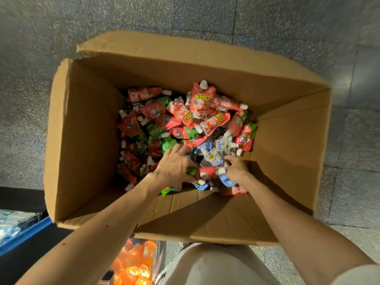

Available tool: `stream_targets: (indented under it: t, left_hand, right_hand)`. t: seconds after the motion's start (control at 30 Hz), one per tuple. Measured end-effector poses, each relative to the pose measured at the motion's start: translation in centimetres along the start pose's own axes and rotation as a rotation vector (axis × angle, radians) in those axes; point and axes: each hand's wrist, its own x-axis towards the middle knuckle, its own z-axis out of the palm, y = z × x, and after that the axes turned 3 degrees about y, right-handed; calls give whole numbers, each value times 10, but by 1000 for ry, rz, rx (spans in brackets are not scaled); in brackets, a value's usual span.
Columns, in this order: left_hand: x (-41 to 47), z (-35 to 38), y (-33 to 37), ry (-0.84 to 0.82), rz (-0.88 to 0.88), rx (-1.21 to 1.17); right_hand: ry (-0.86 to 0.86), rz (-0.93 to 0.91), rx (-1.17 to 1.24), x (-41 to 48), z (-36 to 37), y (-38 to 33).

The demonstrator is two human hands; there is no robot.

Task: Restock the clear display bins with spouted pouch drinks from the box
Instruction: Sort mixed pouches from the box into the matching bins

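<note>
- Spouted pouch drinks [195, 120] lie heaped in the open box [82, 130] at frame centre. A hasty two-handed scoop from this slippery tangle could spill some onto the floor [353, 145].
- Left hand [174, 165] lies spread, palm down, pressing the heap.
- Right hand [236, 171], lower centre-right, curls its fingers around pouches.

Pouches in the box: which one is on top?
The salmon-pink pouch by the far wall of the box, white cap pointing away: nothing covers it.
</note>
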Motion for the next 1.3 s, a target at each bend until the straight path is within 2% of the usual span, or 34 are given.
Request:
stream_targets:
  t: [0.07, 0.17, 0.27, 0.4, 0.5, 0.6, 0.77, 0.87, 0.97, 1.03, 1.13, 1.3]
  left_hand:
    - [9, -16, -4, 84, -26, -19]
    - [34, -42, -18, 204, -75, 112]
    - [57, -62, -35, 187, -66, 348]
    - [71, -73, -42, 14, 46, 484]
    - [67, -62, -42, -33, 83, 597]
    - [57, -46, -46, 31, 65, 673]
    - [33, -32, -48, 262, 142, 628]
    - [18, -38, -48, 420, 169, 450]
    - [-9, -51, -44, 408, 37, 137]
    - [-38, -56, -35, 426, -75, -193]
    - [-93, -54, -14, 420, -232, -909]
    - [-195, -41, 23, 762, -228, -1560]
  right_hand:
    - [13, 19, 184, 2, -13, -1]
    - [-11, 64, 443, 6, -27, -8]
    - [-45, 85, 588, 7, -33, -19]
    - [-89, 170, 679, 8, -33, -21]
    - [-110, 228, 727, 4, -33, -15]
    - [-112, 250, 748, 2, -29, -14]
    - [-131, 248, 794, -12, -25, -24]
    - [-178, 224, 800, -23, -24, -28]
    - [-222, 193, 795, -40, -23, -35]
    - [-241, 159, 798, -57, -22, -42]
    - [-284, 48, 779, -89, -20, -53]
    - [-416, -171, 750, -177, -1, -76]
